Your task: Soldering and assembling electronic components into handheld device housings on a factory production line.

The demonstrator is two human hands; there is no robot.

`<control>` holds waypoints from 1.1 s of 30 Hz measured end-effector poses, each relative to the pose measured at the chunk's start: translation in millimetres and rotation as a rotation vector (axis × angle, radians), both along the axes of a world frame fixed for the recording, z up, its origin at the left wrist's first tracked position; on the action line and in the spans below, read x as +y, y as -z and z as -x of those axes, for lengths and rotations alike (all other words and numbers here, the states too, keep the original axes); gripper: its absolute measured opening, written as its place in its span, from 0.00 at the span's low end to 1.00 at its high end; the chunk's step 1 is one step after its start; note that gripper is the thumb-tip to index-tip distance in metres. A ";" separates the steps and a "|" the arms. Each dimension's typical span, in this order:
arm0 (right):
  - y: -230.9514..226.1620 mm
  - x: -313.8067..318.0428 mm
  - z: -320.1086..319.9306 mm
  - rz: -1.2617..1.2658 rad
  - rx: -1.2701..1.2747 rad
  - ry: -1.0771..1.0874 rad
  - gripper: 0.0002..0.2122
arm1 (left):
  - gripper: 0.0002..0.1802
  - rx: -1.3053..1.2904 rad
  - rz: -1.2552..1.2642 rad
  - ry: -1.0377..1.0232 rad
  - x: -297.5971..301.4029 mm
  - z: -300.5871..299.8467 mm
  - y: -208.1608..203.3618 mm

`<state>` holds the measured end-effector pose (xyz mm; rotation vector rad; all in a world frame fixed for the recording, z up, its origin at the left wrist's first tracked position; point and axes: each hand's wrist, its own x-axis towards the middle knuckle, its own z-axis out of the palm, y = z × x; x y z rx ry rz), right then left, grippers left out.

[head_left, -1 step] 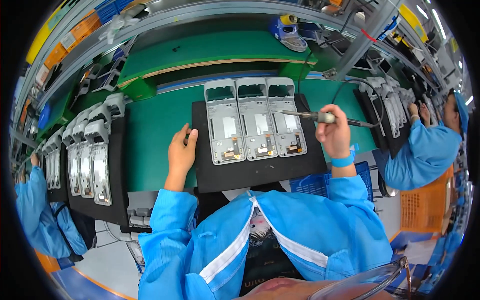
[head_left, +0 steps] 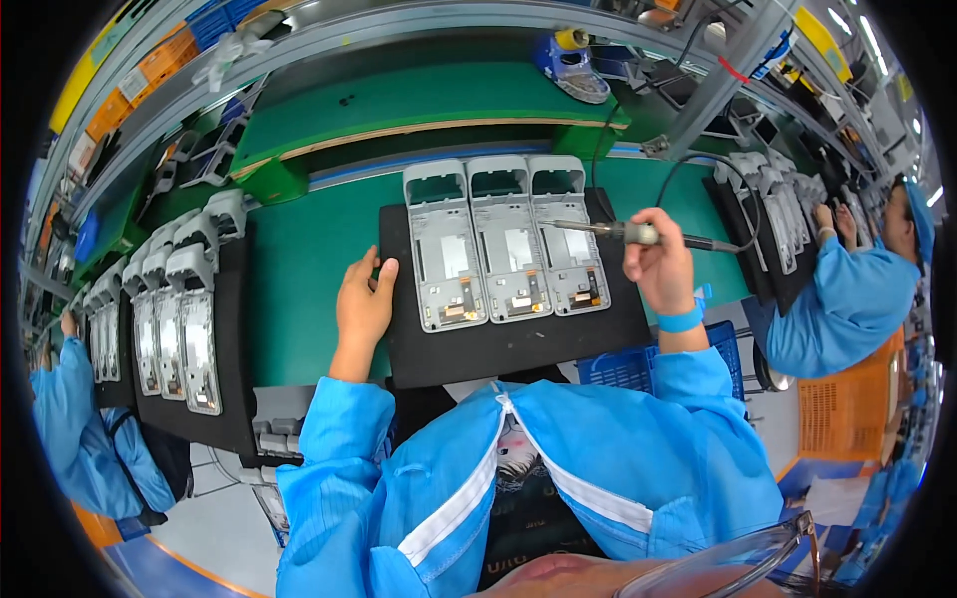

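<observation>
Three grey device housings (head_left: 446,249) lie side by side on a black mat (head_left: 518,349) in front of me. Each has an open frame at its far end, a silvery panel in the middle and small circuit parts with a ribbon near my side. My right hand (head_left: 662,264) grips a soldering iron (head_left: 638,233) like a pen, its thin tip pointing left over the upper part of the right-hand housing, close to the middle one. Whether the tip touches is too small to tell. My left hand (head_left: 365,307) is open beside the mat's left edge, holding nothing.
A green raised shelf (head_left: 399,115) runs behind the mat, with a blue soldering-iron stand (head_left: 573,70) on it. The iron's black cable (head_left: 760,214) loops right. More housings (head_left: 189,339) lie on the left. Co-workers in blue sit at both sides; a blue basket (head_left: 618,369) is below.
</observation>
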<state>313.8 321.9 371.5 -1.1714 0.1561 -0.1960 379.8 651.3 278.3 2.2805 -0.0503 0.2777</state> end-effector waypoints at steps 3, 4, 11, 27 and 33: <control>9.8 -7.6 -11.6 0.049 -0.040 -0.045 0.10 | 0.26 0.012 -0.193 -0.080 -18.5 -1.6 1.4; 11.2 -9.2 -15.1 0.051 -0.038 -0.040 0.10 | 0.26 0.013 -0.191 -0.074 -22.1 -0.3 2.5; 5.0 -15.5 -22.2 0.047 0.040 0.068 0.11 | 0.26 -0.101 -0.252 -0.091 -31.6 10.4 7.2; 7.0 -12.7 -22.1 0.073 0.050 -0.123 0.10 | 0.25 -0.126 -0.203 -0.087 -31.7 11.8 10.8; 0.7 0.2 -18.9 -0.144 0.063 -0.137 0.17 | 0.25 -0.120 -0.206 -0.095 -29.6 12.7 11.3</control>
